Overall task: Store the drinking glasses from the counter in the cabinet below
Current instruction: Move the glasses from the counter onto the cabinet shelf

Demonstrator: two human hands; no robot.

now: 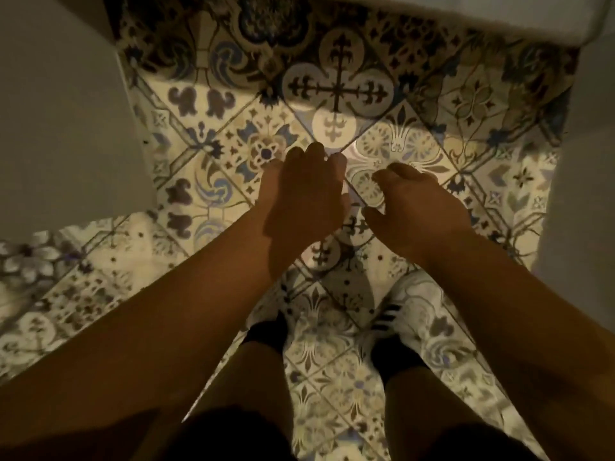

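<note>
Looking straight down here at a patterned ceramic tile floor (206,181) in blue, brown and cream, its far part dim in shadow, the middle lit. A plain pale panel (63,104) fills the left side, cut off by the frame edge; whether it is a cabinet door or a wall is hard to tell. Another pale surface (482,15) crosses the far right corner, and a third pale strip (585,194) runs down the right edge, both cropped.

Two bare forearms reach out from the near edge. The left hand (299,197) hovers over the tiles, fingers loosely bent, nothing in them. The right hand (419,207) sits just beside it, apart from it, fingers relaxed and curved, also holding nothing.

Below, dark shorts (233,437) are lost in shadow. A white shoe with dark stripes (409,311) shows on the right; the left foot is mostly hidden behind the forearm.

No drinking glasses, counter top or cabinet interior in view.
</note>
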